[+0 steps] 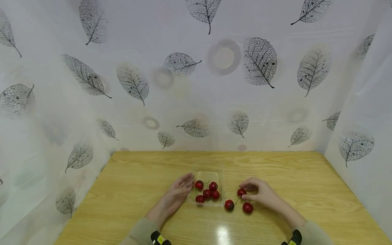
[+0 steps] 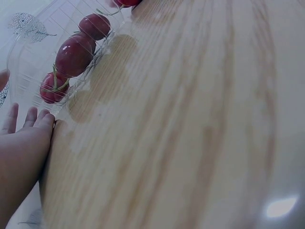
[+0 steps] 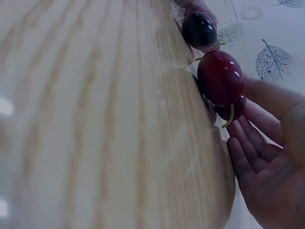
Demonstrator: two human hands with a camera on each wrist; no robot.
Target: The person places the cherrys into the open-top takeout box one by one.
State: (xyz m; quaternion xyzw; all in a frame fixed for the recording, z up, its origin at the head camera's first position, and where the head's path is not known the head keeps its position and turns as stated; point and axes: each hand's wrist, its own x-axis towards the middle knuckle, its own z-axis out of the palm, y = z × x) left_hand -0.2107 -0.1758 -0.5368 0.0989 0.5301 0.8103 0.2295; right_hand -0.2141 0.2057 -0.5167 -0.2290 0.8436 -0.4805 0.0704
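Several dark red cherries lie in a clear plastic box in the middle of the table. My left hand rests at the box's left side, its fingers nearly straight; the left wrist view shows the fingertips by the clear wall. On the right, my right hand has thumb and fingers around a cherry, pinching it low at the table. Nearer to me lies another cherry, with a darker cherry beside the box's right corner. Green stems show on some; the right wrist view has a cherry partly covering the pinched one.
The wooden table carries everything. A pale curtain printed with dark leaf shapes stands behind it and along both sides. A bright reflection shows on the near part of the tabletop.
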